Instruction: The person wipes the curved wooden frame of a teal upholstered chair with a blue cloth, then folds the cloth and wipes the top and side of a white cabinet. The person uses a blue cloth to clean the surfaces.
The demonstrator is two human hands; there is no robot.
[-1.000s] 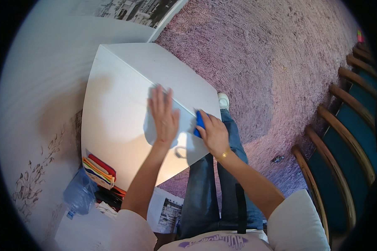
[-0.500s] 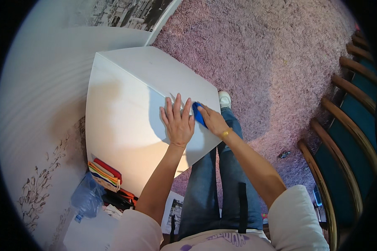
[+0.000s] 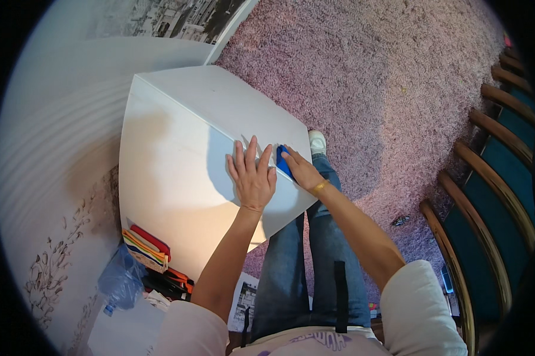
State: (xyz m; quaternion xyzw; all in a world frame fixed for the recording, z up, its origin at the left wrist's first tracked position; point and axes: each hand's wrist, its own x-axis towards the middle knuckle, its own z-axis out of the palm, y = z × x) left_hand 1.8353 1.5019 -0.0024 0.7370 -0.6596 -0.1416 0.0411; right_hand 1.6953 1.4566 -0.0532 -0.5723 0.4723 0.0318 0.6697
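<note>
A white box-shaped cabinet [image 3: 161, 178] stands before me, its top lit unevenly and crossed by my shadow. My left hand [image 3: 254, 178] lies flat on that top close to the long edge, fingers spread, holding nothing. Just to its right, my right hand [image 3: 300, 169] presses a blue cloth [image 3: 283, 161] against the cabinet at the same edge, where the top meets the side panel [image 3: 244, 110]. The palm and part of the fingers cover some of the cloth. A yellow band [image 3: 320, 187] circles my right wrist.
Colourful folded cloths [image 3: 146, 246] sit in a holder at the cabinet's near left, above a clear blue plastic bottle [image 3: 120, 279]. Pinkish carpet [image 3: 362, 89] covers the floor. Wooden-armed teal seats [image 3: 487, 202] line the right side. A patterned wall [image 3: 54, 178] rises on the left.
The right hand and blue cloth have shifted very slightly to the right along the cabinet's edge. My left hand stays resting in nearly the same place.
</note>
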